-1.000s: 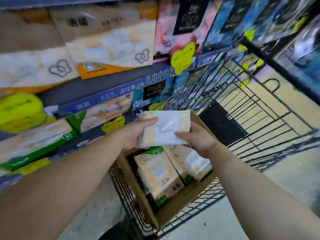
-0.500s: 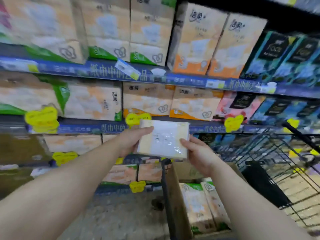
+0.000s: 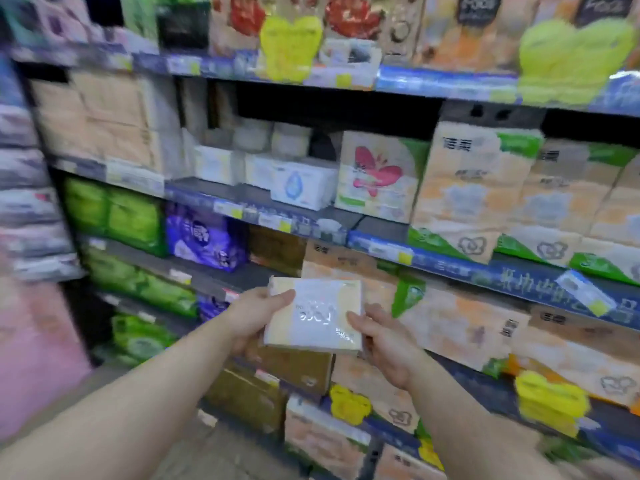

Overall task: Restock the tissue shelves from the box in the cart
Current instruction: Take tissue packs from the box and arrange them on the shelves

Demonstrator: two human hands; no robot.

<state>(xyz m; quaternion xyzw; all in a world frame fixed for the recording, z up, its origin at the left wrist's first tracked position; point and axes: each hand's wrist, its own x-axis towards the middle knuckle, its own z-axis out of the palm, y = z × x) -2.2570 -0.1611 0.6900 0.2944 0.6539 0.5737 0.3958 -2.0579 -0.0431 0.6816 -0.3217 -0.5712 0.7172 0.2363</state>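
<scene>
Cream-and-white tissue pack point(image 3: 313, 315), at lower centre of the frame before the shelves point(image 3: 349, 233), pinched at its edges by left hand point(image 3: 256, 315) and right hand point(image 3: 388, 344); best kept level, matched to like packs, then slid into a gap.

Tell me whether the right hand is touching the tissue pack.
Touching. The head view shows the right hand pinching the tissue pack at its right edge.

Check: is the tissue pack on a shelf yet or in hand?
In hand: left hand and right hand grip the tissue pack before the shelves.
</scene>
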